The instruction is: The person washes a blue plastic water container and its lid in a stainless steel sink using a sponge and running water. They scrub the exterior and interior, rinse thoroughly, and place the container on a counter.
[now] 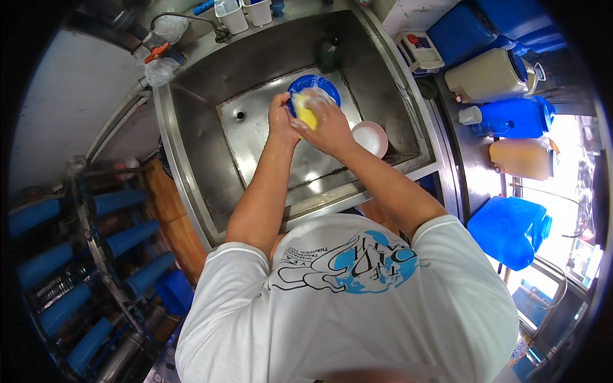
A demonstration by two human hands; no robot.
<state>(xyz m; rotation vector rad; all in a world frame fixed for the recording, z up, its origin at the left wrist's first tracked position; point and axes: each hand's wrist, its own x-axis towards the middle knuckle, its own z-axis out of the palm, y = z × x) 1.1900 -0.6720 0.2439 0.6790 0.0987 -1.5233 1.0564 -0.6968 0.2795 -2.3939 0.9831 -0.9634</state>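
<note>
Over the basin of a stainless steel sink [268, 163], my left hand [281, 117] grips the near left edge of a round blue dish or lid [302, 83]. White suds cover part of it. My right hand [331, 125] presses a yellow sponge [304, 114] against its soapy face; the fingers are blurred. To the right of my right hand, a pink bowl [381, 136] with whitish suds inside rests on the sink floor. A dark green bottle [329, 56] stands upright in the far right corner. The round drain hole [240, 116] lies left of my hands.
A thin curved faucet [221, 32] and white plastic containers [233, 18] line the back ledge. An orange-handled valve [157, 52] sits at the left. Several jugs, including a blue one [507, 232], stand right. A rack with blue rollers or tubes [131, 234] is lower left.
</note>
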